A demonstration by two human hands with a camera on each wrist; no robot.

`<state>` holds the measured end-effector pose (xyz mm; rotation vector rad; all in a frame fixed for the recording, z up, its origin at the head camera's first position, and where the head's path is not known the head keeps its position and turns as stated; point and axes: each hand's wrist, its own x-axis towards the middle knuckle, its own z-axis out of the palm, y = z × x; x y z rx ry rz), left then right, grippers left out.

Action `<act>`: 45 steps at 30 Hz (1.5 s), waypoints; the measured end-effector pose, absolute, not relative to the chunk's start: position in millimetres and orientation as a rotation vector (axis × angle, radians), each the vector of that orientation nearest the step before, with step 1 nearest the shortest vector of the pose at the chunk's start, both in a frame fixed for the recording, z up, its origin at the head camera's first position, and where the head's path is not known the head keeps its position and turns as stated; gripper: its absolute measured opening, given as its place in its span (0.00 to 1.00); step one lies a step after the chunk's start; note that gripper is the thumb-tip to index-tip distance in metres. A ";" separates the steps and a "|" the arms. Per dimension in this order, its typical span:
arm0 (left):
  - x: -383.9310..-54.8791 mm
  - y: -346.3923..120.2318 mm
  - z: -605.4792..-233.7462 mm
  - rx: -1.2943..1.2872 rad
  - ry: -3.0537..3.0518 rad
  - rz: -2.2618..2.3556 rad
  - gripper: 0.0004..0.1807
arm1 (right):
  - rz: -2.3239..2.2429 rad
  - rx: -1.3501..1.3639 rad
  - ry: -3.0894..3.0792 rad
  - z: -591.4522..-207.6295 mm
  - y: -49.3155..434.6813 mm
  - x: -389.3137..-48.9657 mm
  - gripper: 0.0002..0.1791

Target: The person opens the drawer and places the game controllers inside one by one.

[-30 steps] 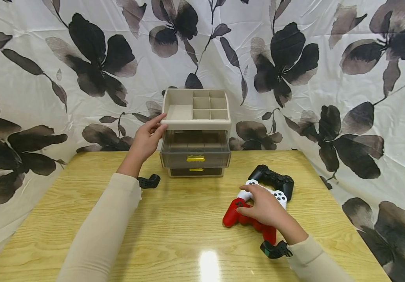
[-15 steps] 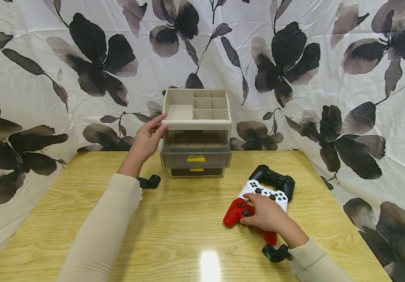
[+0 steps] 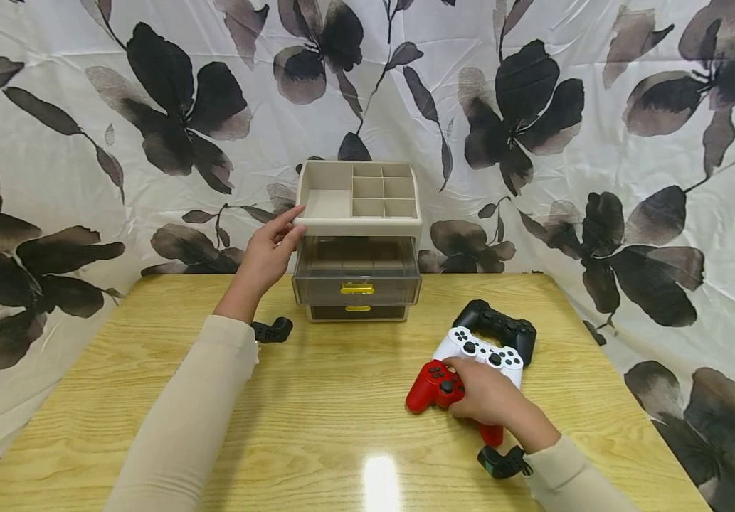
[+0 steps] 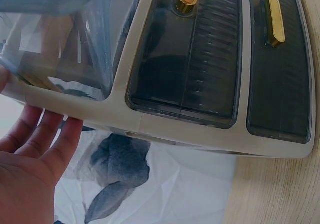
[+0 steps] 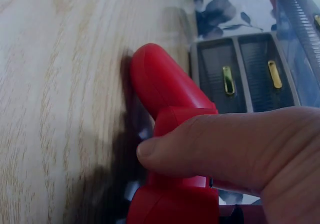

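My left hand [image 3: 266, 256] is at the left side of a cream drawer organizer [image 3: 361, 227], its fingers straight against the side wall and thumb near the front edge. The organizer's clear top drawer [image 3: 356, 290] is pulled out; the two dark drawers [image 4: 187, 58] below are closed in the left wrist view. My right hand [image 3: 489, 392] grips a red game controller [image 3: 431, 387] around its middle, the thumb [image 5: 185, 149] lying across its near edge in the right wrist view. The hand covers much of the controller's right half. Right behind it lies a white game controller [image 3: 459, 343].
Beyond the white controller lies a black game controller [image 3: 501, 328] on the wooden table [image 3: 329, 412]. A floral cloth [image 3: 418, 43] hangs behind and beside the table. The organizer's upper tray [image 3: 329, 203] has several compartments.
My right hand has come down from above the white and red controllers and closed around the red one. The left hand stays at the organizer.
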<state>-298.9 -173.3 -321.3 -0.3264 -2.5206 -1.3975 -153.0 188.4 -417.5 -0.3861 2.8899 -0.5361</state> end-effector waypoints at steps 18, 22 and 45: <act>-296.9 -172.3 -320.4 -0.347 -2.492 -1.422 0.29 | -0.427 -0.429 2.947 -416.6 189.5 -149.5 0.37; -296.0 -171.8 -319.9 -0.346 -2.490 -1.425 0.29 | -0.411 -0.437 2.951 -415.7 189.4 -148.7 0.36; -297.9 -173.6 -323.3 -0.342 -2.480 -1.428 0.28 | -0.450 -0.491 2.962 -380.4 189.5 -154.1 0.39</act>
